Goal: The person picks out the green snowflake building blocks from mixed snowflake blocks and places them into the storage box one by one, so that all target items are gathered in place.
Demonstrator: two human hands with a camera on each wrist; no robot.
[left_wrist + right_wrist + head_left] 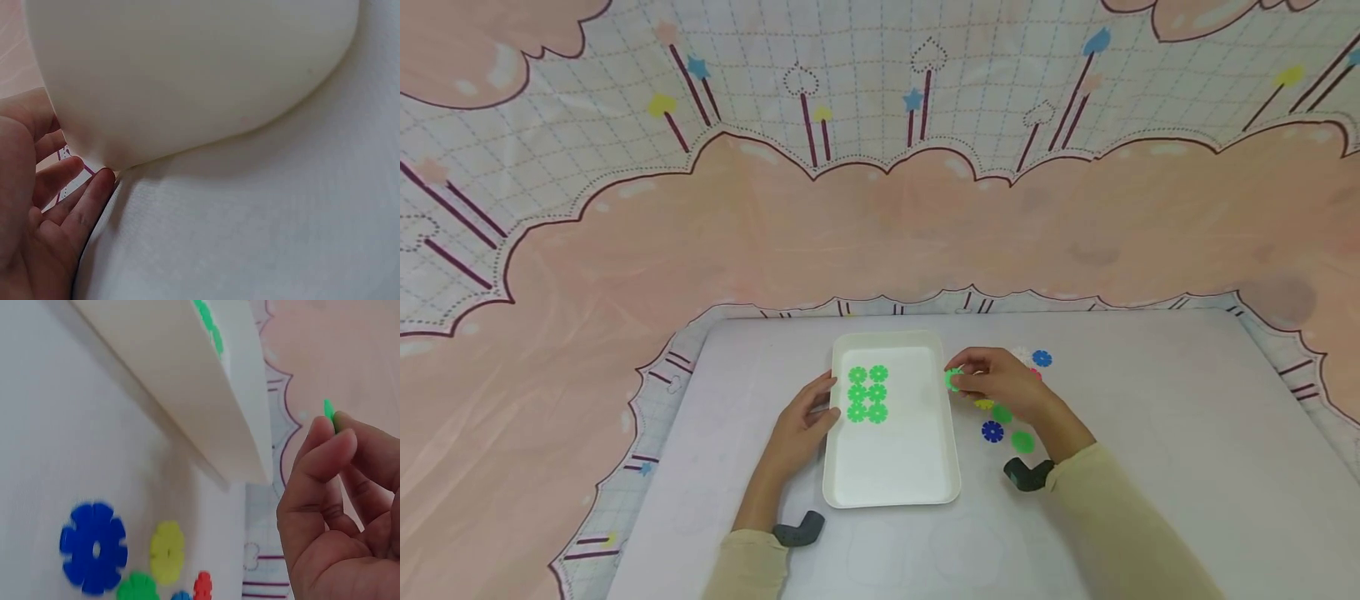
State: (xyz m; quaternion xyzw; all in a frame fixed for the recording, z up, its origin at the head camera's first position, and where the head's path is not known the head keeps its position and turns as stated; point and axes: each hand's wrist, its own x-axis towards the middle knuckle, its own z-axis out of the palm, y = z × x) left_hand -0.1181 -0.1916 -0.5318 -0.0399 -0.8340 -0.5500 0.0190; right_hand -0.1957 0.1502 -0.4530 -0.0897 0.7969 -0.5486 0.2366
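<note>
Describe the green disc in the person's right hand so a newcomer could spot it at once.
Start at the white tray in the middle of the table. Just off its right rim, the right hand pinches a green disc with notched edges. Unlike the six green discs lying in the tray and the loose ones on the table, it is held up off the surface.

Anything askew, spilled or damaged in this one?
Nothing stands out. Six green discs lie in a neat grid in the white tray; the right hand pinches another green disc, and loose discs lie flat beside the tray.

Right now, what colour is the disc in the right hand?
Green disc, clearest in the head view.
</note>
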